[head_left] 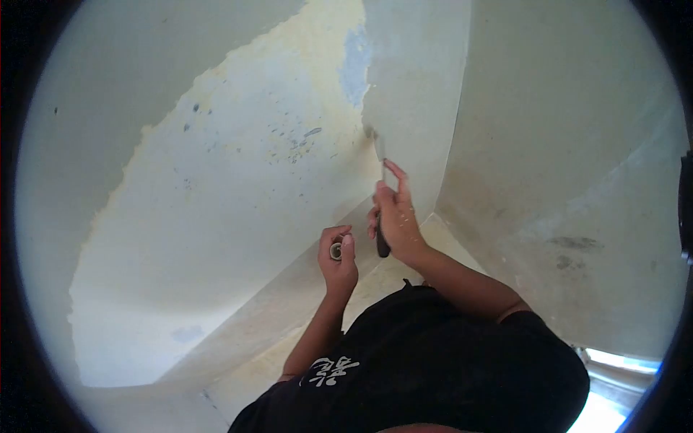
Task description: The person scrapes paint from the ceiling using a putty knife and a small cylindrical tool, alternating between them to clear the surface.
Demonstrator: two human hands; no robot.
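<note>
A: ok so what's in the right hand (398, 220)? looks like a scraper or something

B: yep, a slim scraper with a black handle and a thin blade (382, 239). Fingers are closed in around it, index finger reaching up along the blade side. Handle end pokes out below the hand, blade points up at the ragged right edge of the big pale patch with yellowish borders (245, 166). Blade's kinda blurry, so can't tell if it's actually touching the wall there

A: and the left hand (339, 263)?

B: just beside the right one, lower and apart from it. Fingers curled tight round a small round-ended object with a pale rim (336, 250), thumb over it. Most of it is hidden so I can't say what it is lol

A: what's the rest of the wall like?

B: grey-green coating (108, 94) around the patch, dark specks scattered across the middle of it, plus a bluish smear (355, 65) near the top right edge. Stained grey-beige wall (563, 159) off to the right, past the corner line. Below the hands it's the person's black shirt with a white print (462, 361), and there's a bright opening (606, 411) at lower right
</note>
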